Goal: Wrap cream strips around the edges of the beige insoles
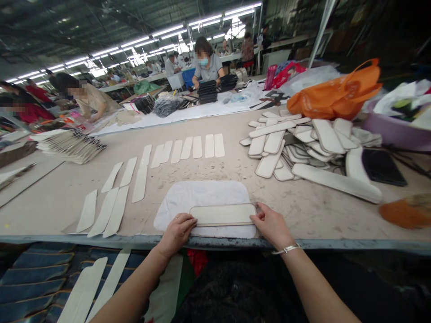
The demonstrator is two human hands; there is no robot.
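Observation:
A long cream panel with rounded corners and a dark edge lies over a white cloth at the table's front edge. My left hand grips the panel's left end, fingers together on its corner. At the opposite end, my right hand pinches the right edge between thumb and fingers; a bracelet is on that wrist. Beyond the cloth, several thin cream strips lie in a curved row, continuing to the left with more loose strips.
A heap of similar cream panels is on the right, with a dark phone-like slab, an orange bag and a purple basin around it. Stacked pieces stand at left. A masked co-worker works across the table.

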